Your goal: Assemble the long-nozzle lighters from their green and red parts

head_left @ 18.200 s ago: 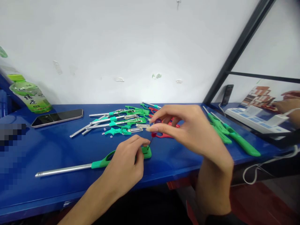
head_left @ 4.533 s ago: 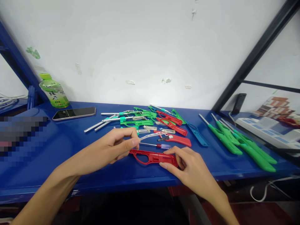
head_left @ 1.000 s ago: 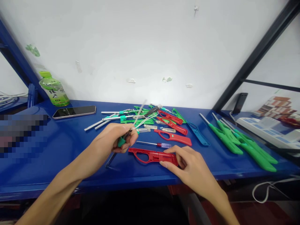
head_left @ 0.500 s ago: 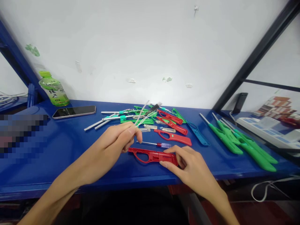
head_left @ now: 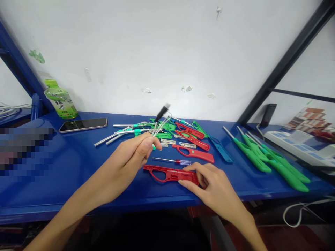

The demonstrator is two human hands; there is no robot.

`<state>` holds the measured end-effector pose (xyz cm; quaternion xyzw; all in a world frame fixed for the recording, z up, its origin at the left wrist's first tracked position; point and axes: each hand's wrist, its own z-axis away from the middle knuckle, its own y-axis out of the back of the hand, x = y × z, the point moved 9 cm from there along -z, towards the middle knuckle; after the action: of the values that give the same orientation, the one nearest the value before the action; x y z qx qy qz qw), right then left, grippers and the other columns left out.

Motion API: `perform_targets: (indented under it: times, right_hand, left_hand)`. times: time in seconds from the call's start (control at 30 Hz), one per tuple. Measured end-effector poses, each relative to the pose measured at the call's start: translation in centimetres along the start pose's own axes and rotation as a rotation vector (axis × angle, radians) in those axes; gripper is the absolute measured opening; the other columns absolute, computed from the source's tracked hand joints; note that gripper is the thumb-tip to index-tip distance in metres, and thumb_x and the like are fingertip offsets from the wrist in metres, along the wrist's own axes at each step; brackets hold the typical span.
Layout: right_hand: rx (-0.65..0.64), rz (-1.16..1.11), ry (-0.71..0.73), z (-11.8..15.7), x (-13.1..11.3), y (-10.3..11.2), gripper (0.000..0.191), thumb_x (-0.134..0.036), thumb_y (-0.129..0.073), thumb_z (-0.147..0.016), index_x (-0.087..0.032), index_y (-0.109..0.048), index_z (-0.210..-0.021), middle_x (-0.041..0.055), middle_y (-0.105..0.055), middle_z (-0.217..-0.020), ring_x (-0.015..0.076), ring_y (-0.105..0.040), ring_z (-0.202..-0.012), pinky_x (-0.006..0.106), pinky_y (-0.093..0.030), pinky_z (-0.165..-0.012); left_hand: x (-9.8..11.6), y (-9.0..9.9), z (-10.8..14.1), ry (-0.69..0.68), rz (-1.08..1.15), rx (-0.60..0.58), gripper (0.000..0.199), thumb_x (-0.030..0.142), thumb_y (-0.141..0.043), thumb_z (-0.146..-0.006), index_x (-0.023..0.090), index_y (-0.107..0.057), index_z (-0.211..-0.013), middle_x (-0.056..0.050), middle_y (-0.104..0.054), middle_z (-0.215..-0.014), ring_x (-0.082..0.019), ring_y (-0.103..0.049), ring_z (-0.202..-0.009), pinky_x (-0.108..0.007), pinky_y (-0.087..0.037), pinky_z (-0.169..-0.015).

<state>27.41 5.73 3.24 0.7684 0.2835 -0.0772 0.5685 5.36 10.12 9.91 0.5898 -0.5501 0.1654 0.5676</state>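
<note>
Thin white wires (head_left: pixel 158 128) with a small black part (head_left: pixel 161 112), perhaps an igniter, rise from the closed fingers of my left hand (head_left: pixel 142 148). The far tip of that part is blurred. My right hand (head_left: pixel 209 179) grips the right end of a red lighter casing half (head_left: pixel 167 174), which lies hollow side up near the table's front edge. Just behind it is a screwdriver (head_left: pixel 180 161) with a red and clear purple handle. Beyond that rests another red casing half (head_left: pixel 195 153), with more red and green casing pieces, clear fuel tanks (head_left: pixel 187 145) and metal tubes (head_left: pixel 106 138).
On the blue table (head_left: pixel 78 174) a phone (head_left: pixel 83 124) and a green-capped bottle (head_left: pixel 60 99) stand at the left. A blue casing half (head_left: pixel 222 149) lies right of the pile. Several green lighters (head_left: pixel 285 169) lie farther right, by a white power strip (head_left: pixel 295 144).
The black part and wires in my left hand have swung up and to the left, now more upright. My right hand and the red casing half have stayed in place.
</note>
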Motion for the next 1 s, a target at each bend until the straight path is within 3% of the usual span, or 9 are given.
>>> perform_targets:
  times: [0.13,0.23,0.8,1.0]
  right_hand:
    - [0.002,0.004,0.001,-0.1,-0.1,0.0,0.035,-0.064,-0.068,-0.102,-0.030,-0.075,-0.108,-0.0056,-0.051,-0.063,0.0203,-0.057,-0.065,0.031,-0.041,-0.066]
    - [0.001,0.002,0.001,-0.1,-0.1,0.0,0.035,-0.063,-0.067,-0.103,-0.030,-0.075,-0.108,-0.0056,-0.051,-0.063,0.0202,-0.057,-0.065,0.031,-0.041,-0.066]
    - [0.009,0.015,0.009,-0.1,-0.1,0.1,0.033,-0.061,-0.069,-0.103,-0.029,-0.075,-0.106,-0.0050,-0.051,-0.063,0.0210,-0.058,-0.067,0.031,-0.040,-0.066]
    - [-0.001,0.035,0.004,-0.1,-0.2,0.0,0.033,-0.061,-0.069,-0.103,-0.029,-0.076,-0.108,-0.0047,-0.052,-0.063,0.0216,-0.060,-0.068,0.031,-0.041,-0.066]
  left_hand:
    - [-1.7,0.1,-0.2,0.106,0.181,0.066,0.039,0.059,-0.040,-0.115,0.027,-0.061,-0.111,0.006,-0.041,-0.076,-0.011,-0.030,-0.058,-0.025,-0.024,-0.048]
    - [-2.3,-0.1,-0.4,0.147,0.275,0.102,0.036,0.057,-0.043,-0.115,0.026,-0.052,-0.099,0.007,-0.042,-0.074,-0.009,-0.029,-0.056,-0.022,-0.025,-0.048]
    - [-0.4,0.1,-0.3,0.061,0.110,0.084,0.047,0.049,-0.045,-0.111,0.019,-0.070,-0.083,0.006,-0.044,-0.062,-0.010,-0.035,-0.051,-0.025,-0.029,-0.047]
    - [0.2,0.1,-0.1,0.016,0.097,0.075,0.050,0.053,-0.045,-0.112,0.019,-0.072,-0.087,0.006,-0.042,-0.059,-0.012,-0.036,-0.052,-0.027,-0.030,-0.051]
